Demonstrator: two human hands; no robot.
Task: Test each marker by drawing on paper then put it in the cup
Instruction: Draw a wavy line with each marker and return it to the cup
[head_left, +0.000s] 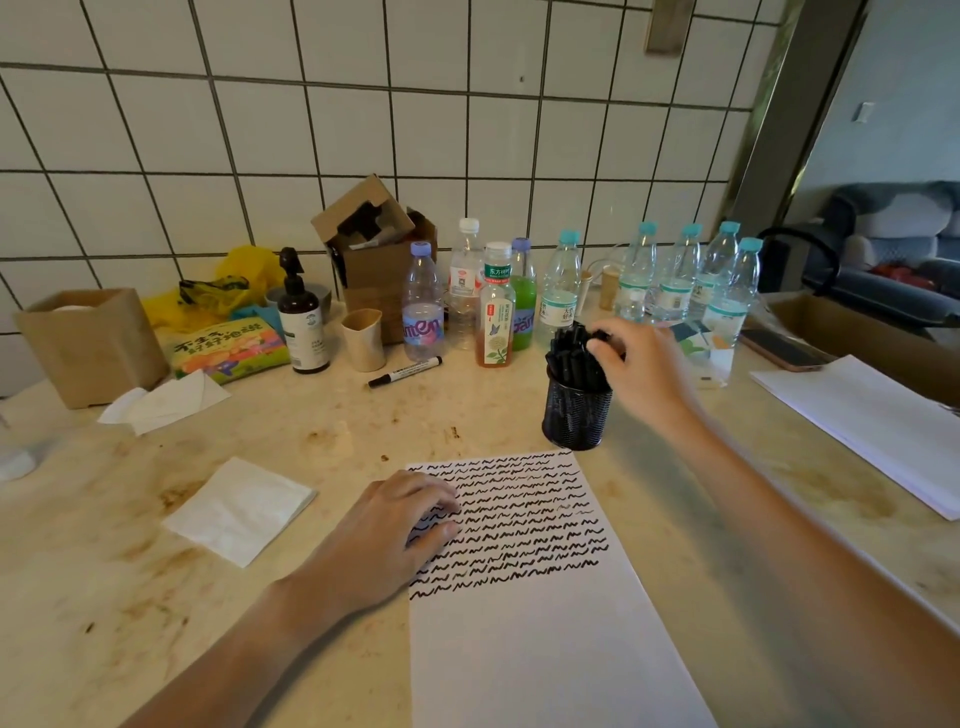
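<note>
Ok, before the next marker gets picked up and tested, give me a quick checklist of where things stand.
1. Paper held steady: ok, the left hand rests on its left edge.
2. Room left to draw: ok, the lower half of the sheet is blank below the squiggles.
3. Cup upright and reachable: ok, it stands just beyond the paper, packed with markers.
4. Right hand free: cannot tell, its fingers are at the marker tops in the cup and blurred.
5. Untested marker available: ok, one capped marker lies on the counter near the bottles.
6. Space in the cup for it: cannot tell.
</note>
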